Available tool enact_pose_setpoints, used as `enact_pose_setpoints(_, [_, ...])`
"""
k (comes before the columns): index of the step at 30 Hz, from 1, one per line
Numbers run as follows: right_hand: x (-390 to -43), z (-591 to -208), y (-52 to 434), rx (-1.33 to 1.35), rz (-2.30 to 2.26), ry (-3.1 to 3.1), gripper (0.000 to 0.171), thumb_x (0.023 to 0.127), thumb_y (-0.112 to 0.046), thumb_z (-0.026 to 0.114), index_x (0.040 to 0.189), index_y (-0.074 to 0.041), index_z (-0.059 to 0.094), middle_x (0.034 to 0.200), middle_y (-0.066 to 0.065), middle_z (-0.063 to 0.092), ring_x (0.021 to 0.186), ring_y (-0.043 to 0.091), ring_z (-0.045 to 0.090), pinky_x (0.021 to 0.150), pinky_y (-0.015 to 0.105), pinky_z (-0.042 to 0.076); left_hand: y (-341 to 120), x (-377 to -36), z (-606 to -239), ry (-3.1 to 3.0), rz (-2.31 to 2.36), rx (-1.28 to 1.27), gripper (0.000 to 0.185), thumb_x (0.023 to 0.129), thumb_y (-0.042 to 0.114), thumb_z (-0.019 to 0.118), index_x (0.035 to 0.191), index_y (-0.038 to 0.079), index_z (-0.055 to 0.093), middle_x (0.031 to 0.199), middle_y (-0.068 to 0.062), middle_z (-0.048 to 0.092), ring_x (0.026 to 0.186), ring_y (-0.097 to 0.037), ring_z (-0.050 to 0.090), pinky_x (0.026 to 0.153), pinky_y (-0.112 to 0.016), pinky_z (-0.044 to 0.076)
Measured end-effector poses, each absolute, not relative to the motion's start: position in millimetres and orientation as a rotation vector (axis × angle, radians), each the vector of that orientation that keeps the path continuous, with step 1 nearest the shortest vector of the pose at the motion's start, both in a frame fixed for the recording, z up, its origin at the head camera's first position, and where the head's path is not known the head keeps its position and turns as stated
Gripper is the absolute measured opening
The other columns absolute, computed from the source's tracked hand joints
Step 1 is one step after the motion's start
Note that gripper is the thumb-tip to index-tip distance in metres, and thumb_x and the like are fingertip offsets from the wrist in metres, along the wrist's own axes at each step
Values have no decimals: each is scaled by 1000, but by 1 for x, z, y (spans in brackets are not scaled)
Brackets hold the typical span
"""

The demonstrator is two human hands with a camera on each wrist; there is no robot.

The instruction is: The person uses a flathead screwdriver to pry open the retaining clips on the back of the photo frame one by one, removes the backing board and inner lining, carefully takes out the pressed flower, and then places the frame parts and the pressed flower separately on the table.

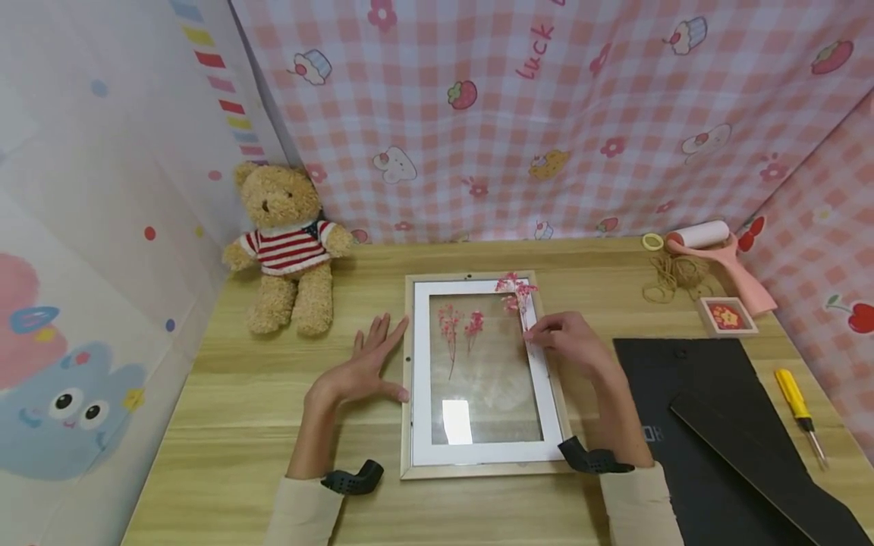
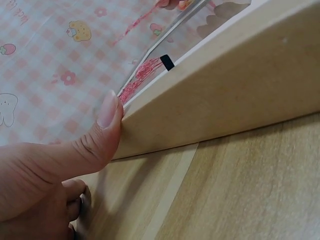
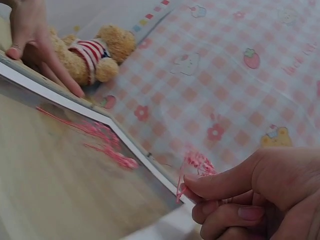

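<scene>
On each of my wrists there is a black band (image 1: 351,479), just above the beige sleeve (image 1: 307,508). Before me, in the middle part of the table (image 1: 225,432), lies a wooden picture frame (image 1: 488,471) with a white border (image 1: 486,454) and a clear pane (image 1: 488,387), which reflects a bright patch. To the right of it, toward the right edge of the table, lies a black board (image 1: 649,394), and on this board a long black strip (image 1: 758,470). A yellow screwdriver (image 1: 794,394) lies close to that same edge.

My left hand (image 1: 369,364) has its fingers spread and rather straight; the thumb touches the left side of the frame. With my right hand (image 1: 570,341) I pinch the thin stem of a pink flower sprig (image 1: 517,288) between thumb and finger, over the far right corner of the frame. Two other pink sprigs (image 1: 448,322) lie side by side in the far left part of the pane.

Toward the far right corner of the table are a small square box (image 1: 728,317), some twine (image 1: 676,274), a pink-handled roller (image 1: 744,280) and a yellow ring (image 1: 652,242). Near the far left corner is a teddy bear (image 1: 290,250) in a striped sweater. Behind the far edge hangs a pink checked cloth (image 1: 437,167).
</scene>
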State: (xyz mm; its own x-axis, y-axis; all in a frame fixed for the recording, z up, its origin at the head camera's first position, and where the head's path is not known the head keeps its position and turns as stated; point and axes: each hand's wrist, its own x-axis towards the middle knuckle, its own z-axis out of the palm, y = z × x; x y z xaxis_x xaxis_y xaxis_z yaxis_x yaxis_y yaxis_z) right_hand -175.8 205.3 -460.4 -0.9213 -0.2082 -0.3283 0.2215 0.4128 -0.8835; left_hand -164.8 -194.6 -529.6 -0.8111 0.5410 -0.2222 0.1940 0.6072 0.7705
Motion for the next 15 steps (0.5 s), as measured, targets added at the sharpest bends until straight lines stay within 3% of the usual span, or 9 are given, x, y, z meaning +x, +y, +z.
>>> enact_pose_setpoints(3, [-177, -457, 221, 8, -1495, 2314, 21, 104, -4, 65, 112, 12, 75, 91, -1, 70, 82, 14, 53, 68, 28, 45, -192, -162, -524, 2396, 1087, 616, 141, 76, 68, 88, 179, 25, 0, 181, -21, -20, 168, -38, -25, 133, -61, -21])
enact_pose_setpoints(7, [-185, -453, 246, -3, -1423, 2391, 24, 104, -7, 67, 112, 15, 75, 81, -4, 63, 73, 11, 48, 64, 29, 41, -188, -158, -513, 2373, 1124, 638, 138, 80, 64, 89, 179, 23, 2, 180, -26, -20, 167, -42, -25, 131, -63, -23])
enact_pose_setpoints(15, [-217, -448, 304, 87, -1359, 2406, 26, 109, -8, 62, 119, 15, 72, 57, -10, 45, 51, 5, 32, 55, 29, 34, -196, -164, -532, 2386, 1095, 611, 140, 78, 63, 90, 178, 30, -2, 181, -19, -23, 167, -37, -28, 131, -61, -24])
